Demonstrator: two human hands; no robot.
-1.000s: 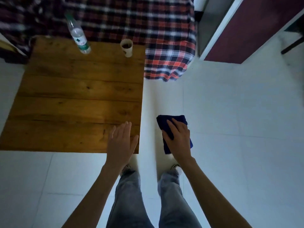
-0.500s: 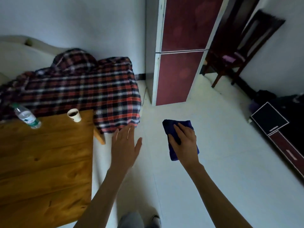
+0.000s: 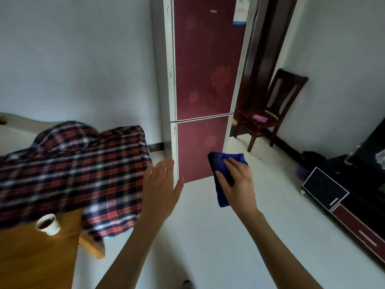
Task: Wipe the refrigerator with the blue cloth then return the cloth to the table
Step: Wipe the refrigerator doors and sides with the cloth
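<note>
A tall dark red two-door refrigerator (image 3: 205,65) with white side edges stands ahead against the wall. My right hand (image 3: 237,182) grips the folded blue cloth (image 3: 221,176), held in the air short of the lower door. My left hand (image 3: 161,188) is raised with fingers straight and holds nothing, in front of the refrigerator's lower left corner. The wooden table (image 3: 31,257) shows at the bottom left.
A paper cup (image 3: 47,224) of dark liquid stands on the table. A red plaid blanket (image 3: 73,172) covers a bed at left. A wooden chair (image 3: 268,113) stands right of the refrigerator. A dark low cabinet (image 3: 354,207) lines the right wall. Pale floor lies ahead.
My view has lifted from the table and floor to the refrigerator, which is now closer. Both hands have kept their pose, the right still holding the cloth. The water bottle has left view.
</note>
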